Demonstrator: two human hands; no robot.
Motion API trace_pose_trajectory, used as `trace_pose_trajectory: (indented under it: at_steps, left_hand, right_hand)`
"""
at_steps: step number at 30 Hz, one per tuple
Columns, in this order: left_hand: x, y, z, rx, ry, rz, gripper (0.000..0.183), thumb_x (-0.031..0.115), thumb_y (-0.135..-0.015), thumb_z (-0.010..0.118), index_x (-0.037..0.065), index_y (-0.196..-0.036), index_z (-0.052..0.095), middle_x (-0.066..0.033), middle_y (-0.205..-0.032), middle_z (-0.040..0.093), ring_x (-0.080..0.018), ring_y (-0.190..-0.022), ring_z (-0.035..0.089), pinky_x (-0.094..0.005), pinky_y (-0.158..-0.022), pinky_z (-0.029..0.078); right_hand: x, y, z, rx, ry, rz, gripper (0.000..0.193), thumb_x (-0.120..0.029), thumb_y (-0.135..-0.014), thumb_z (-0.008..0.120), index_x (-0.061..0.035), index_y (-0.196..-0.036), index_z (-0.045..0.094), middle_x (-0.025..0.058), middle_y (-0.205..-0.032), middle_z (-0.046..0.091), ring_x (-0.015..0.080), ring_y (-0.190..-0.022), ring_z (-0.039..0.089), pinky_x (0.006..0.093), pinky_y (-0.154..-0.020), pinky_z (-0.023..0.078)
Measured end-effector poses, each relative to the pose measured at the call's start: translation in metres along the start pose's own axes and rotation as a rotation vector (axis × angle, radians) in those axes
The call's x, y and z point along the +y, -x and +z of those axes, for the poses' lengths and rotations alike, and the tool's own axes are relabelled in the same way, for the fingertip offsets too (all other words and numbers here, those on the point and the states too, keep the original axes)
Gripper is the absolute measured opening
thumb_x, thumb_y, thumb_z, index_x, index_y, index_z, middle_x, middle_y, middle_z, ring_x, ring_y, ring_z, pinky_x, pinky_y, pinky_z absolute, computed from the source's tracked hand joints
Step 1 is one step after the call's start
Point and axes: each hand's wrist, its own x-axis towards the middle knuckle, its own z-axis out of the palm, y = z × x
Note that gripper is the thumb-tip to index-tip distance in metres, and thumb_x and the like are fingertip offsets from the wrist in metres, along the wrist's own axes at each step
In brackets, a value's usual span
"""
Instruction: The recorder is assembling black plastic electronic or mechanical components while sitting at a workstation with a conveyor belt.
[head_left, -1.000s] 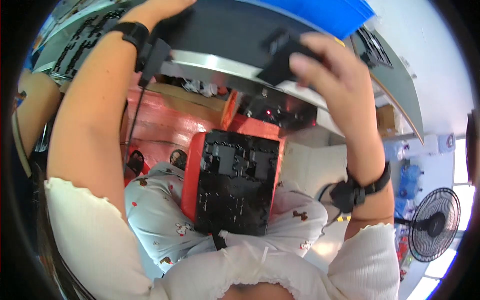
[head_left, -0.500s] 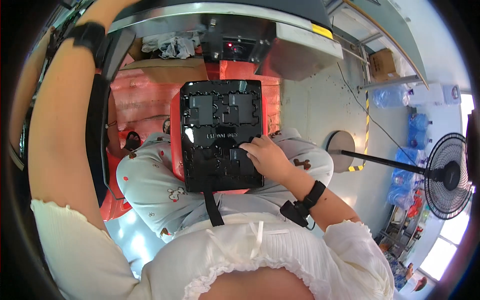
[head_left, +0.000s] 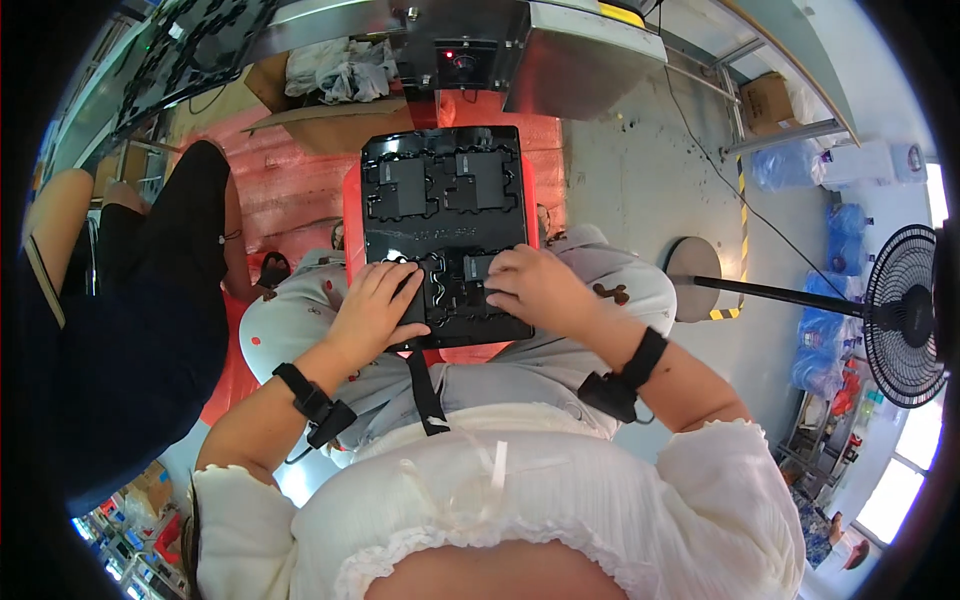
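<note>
In the head view, with twelve o'clock pointing away from the person, a black moulded tray (head_left: 440, 236) lies over the lap, long side running from six to twelve, on a red support (head_left: 354, 215) that shows along its edges. Both hands are down at its near half.

The left hand (head_left: 375, 308) comes in over the tray's near left corner, at about eight o'clock from the tray's middle. Its forearm rises from seven o'clock, elbow bent outward, and the back of the hand faces up. The fingers reach toward one o'clock, lying fairly near one another, while the thumb stands apart from them and points to three. Whether they grip a piece in the pocket beneath cannot be told.

The right hand (head_left: 540, 288) sits over the near right pocket, at about four o'clock. Its forearm slants in from the lower right, and the hand points to ten. The fingers are bent, tips set down at a flat dark piece (head_left: 478, 267) in that pocket, with the thumb lower and apart from the forefinger; whether they clamp the piece cannot be seen.

Two more flat dark pieces lie seated in the far pockets: one (head_left: 403, 190) at eleven o'clock, the other (head_left: 482, 180) at one. A black strapped device sits on the left wrist (head_left: 315, 403) and a similar one on the right wrist (head_left: 625, 380). A black strap (head_left: 424, 390) hangs from the tray's near edge at six o'clock.
</note>
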Motion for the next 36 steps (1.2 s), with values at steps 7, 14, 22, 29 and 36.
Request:
trace_pose_trajectory:
  at_steps: [7, 14, 22, 29, 36]
  left_hand:
    - [-0.008, 0.016, 0.029, 0.064, 0.037, 0.043, 0.074, 0.041, -0.076, 0.073, -0.002, -0.132, 0.051, -0.0167, -0.142, 0.047, -0.0369, -0.127, 0.046, -0.0511, -0.112, 0.035]
    - [-0.008, 0.014, 0.036, 0.148, 0.330, 0.043, 0.060, 0.032, -0.081, 0.072, -0.003, -0.127, 0.054, -0.0166, -0.141, 0.048, -0.0352, -0.130, 0.046, -0.0515, -0.111, 0.037]
    - [-0.005, 0.011, 0.024, 0.148, 0.003, -0.007, 0.045, 0.020, -0.085, 0.070, -0.001, -0.123, 0.058, -0.0169, -0.140, 0.050, -0.0330, -0.130, 0.048, -0.0472, -0.112, 0.037]
    - [-0.009, 0.020, -0.048, 0.887, 1.313, -0.518, 0.042, 0.024, -0.098, 0.061, 0.004, -0.134, 0.050, -0.0067, -0.123, 0.061, -0.0142, -0.113, 0.057, -0.0311, -0.093, 0.046]
    - [-0.039, 0.058, -0.037, 0.508, 1.288, -0.863, 0.034, 0.015, -0.097, 0.063, 0.003, -0.128, 0.055, 0.0030, -0.091, 0.064, -0.0033, -0.077, 0.055, -0.0185, -0.066, 0.040]
  right_hand:
    - [-0.059, -0.085, -0.152, 0.350, -0.252, -0.187, 0.023, -0.021, -0.090, 0.071, -0.0055, -0.107, 0.072, 0.0017, -0.093, 0.069, 0.0118, -0.082, 0.064, 0.0268, -0.071, 0.051]
    - [-0.097, -0.190, -0.218, 0.604, 0.081, -0.357, 0.049, -0.036, -0.086, 0.072, -0.0016, -0.120, 0.067, 0.0151, -0.111, 0.068, 0.0256, -0.103, 0.064, 0.0352, -0.092, 0.051]
    - [-0.090, -0.222, -0.159, 0.140, 0.833, -0.193, 0.080, -0.031, -0.071, 0.081, 0.0049, -0.135, 0.049, 0.0275, -0.130, 0.054, 0.0420, -0.126, 0.049, 0.0447, -0.107, 0.042]
    - [-0.148, -0.107, -0.066, 0.013, 0.564, -0.357, 0.033, -0.029, -0.075, 0.071, 0.0008, -0.088, 0.064, 0.0120, -0.089, 0.059, 0.0266, -0.083, 0.061, 0.0339, -0.064, 0.052]
    - [-0.098, -0.051, -0.022, -0.402, 0.021, -0.290, 0.039, -0.029, -0.082, 0.072, 0.0010, -0.104, 0.063, 0.0156, -0.099, 0.060, 0.0326, -0.099, 0.060, 0.0399, -0.084, 0.051]
